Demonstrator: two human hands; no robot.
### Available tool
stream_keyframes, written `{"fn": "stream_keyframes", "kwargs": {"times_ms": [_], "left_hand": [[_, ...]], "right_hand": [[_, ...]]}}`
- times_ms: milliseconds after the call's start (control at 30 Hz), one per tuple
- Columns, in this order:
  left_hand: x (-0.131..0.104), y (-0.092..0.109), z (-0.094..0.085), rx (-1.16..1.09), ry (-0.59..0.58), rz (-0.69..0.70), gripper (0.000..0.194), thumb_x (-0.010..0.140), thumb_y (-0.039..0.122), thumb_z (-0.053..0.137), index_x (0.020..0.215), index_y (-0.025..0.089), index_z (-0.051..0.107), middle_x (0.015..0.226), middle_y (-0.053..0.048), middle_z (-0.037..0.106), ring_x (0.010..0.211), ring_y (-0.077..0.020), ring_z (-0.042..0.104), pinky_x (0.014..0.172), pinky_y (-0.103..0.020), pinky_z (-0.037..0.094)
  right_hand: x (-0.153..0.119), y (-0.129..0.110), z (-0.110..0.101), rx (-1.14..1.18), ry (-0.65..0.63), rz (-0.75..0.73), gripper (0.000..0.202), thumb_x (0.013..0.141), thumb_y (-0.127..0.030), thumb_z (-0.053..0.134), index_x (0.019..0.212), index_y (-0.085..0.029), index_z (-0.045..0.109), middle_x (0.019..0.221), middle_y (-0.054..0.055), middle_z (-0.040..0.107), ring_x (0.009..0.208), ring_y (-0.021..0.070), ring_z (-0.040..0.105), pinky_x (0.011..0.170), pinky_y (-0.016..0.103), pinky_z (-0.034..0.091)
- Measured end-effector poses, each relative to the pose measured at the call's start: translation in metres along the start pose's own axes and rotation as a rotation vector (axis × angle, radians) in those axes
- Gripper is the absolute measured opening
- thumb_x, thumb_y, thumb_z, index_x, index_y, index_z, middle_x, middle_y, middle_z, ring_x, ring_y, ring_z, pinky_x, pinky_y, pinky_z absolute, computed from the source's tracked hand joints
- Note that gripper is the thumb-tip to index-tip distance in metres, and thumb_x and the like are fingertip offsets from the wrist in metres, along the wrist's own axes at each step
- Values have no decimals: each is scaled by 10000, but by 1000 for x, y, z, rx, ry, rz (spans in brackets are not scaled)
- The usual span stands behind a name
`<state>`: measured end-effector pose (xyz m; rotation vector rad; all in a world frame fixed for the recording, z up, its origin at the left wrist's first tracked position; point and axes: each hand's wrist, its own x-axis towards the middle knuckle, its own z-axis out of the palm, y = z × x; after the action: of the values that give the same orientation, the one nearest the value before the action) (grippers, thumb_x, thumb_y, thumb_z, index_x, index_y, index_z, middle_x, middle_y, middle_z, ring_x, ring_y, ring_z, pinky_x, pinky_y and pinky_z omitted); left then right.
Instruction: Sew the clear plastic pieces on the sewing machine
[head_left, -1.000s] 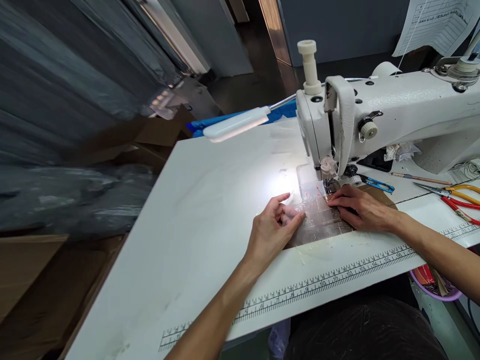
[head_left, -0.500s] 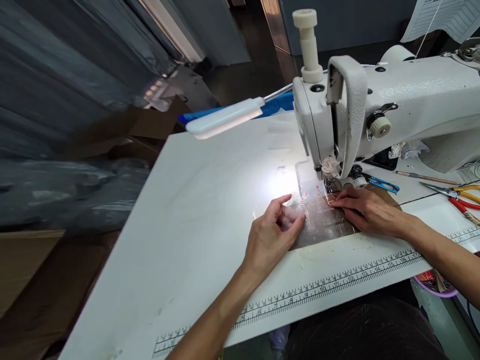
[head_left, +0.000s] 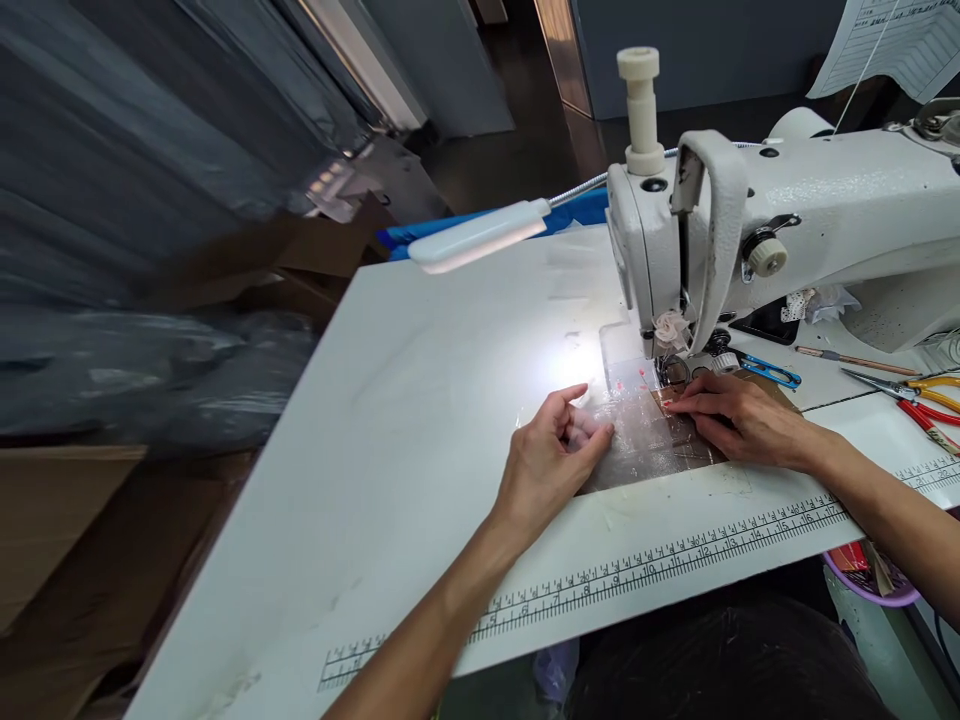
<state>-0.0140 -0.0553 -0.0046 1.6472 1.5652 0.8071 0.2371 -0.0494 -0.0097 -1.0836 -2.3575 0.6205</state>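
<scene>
Running along near edge of bench [head_left: 405,440]: printed ruler scale [head_left: 616,582].

Left hand [head_left: 551,445]: half spread, index finger stretched away from thumb, other fingers curled and partly showing through sheer fabric [head_left: 634,435], thumb tip touching its left side; cannot tell how firmly gripped.

Right hand [head_left: 739,415]: narrow, palm down, thumb and index finger drawn close together, fingertips at right part of the fabric, just beside a red dot; cannot tell whether pinching anything.

Sheer fabric: lying on the bench between both hands, reaching toward the presser foot [head_left: 661,374], brown showing beneath its right part.

Beyond right hand: blue snips [head_left: 772,372] near the fingers, yellow-handled and red-handled tools [head_left: 930,415] farther right.

Sewing machine [head_left: 832,200]: white, presser foot just beyond right fingertips, pale fabric flower [head_left: 670,328] at its head.

Lamp [head_left: 480,235]: white, slanting above far side of bench, bright glow below.
</scene>
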Motion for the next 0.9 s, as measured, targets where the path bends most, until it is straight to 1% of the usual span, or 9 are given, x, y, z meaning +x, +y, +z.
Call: {"fn": "stream_keyframes", "kwargs": {"times_ms": [167,333,467,633,700,733,800,867,900], "left_hand": [[0,-1,1,9,5,16,527,737,401,650,1203,169,572,685,39,629,565,-121,565,567,-268,476],[0,0,0,18,7,19,519,738,394,648,1202,175,570,680,42,629,564,-120,566,570,-268,476],[0,-1,1,31,9,28,511,740,388,648,1198,176,571,680,39,631,561,-119,566,568,-270,476],[2,-6,1,24,0,43,536,747,399,662,1219,167,556,689,28,640,554,-124,571,545,-272,482],[4,-8,-2,36,8,75,534,770,413,668,1230,166,553,721,21,642,533,-113,555,526,-265,483],[5,-9,-3,78,46,120,506,788,417,665,1221,174,566,755,13,643,526,-104,543,513,-259,479],[8,-9,-7,249,190,287,381,835,415,644,1146,194,626,861,-19,647,545,-96,534,475,-241,444],[13,-7,-8,464,296,539,240,887,382,605,1020,195,677,940,-51,653,607,-114,559,445,-226,398],[16,-5,-7,549,290,682,203,913,352,578,967,187,684,944,-59,662,639,-127,573,448,-226,394]], "right_hand": [[0,0,-2,1,-29,-76,349,890,-187,475,1117,-241,734,1100,83,637,1011,190,618,931,377,528],[0,-2,-3,-42,-78,-182,363,860,-154,490,1104,-238,745,1070,96,620,1037,218,576,955,412,504],[-1,-4,-2,-110,-108,-181,370,864,-147,492,1115,-260,740,1074,96,609,1052,229,556,963,419,495],[-1,-5,-3,-146,-111,-181,356,865,-149,507,1114,-241,743,1071,104,610,1038,228,555,951,417,498],[-1,-5,-3,-150,-108,-181,356,858,-145,515,1110,-244,746,1063,98,615,1027,226,557,947,412,500],[-1,-6,-3,-151,-103,-182,356,855,-143,518,1107,-249,746,1063,95,617,1028,225,556,947,410,501],[-1,-6,-2,-147,-89,-188,357,852,-139,521,1104,-256,746,1067,91,616,1028,223,556,945,405,505],[-2,-5,0,-139,-68,-194,357,849,-132,524,1098,-257,746,1064,92,614,1027,224,557,939,400,511],[-2,-5,1,-135,-59,-194,357,849,-130,525,1098,-258,745,1060,91,613,1027,224,558,936,398,514]]}}
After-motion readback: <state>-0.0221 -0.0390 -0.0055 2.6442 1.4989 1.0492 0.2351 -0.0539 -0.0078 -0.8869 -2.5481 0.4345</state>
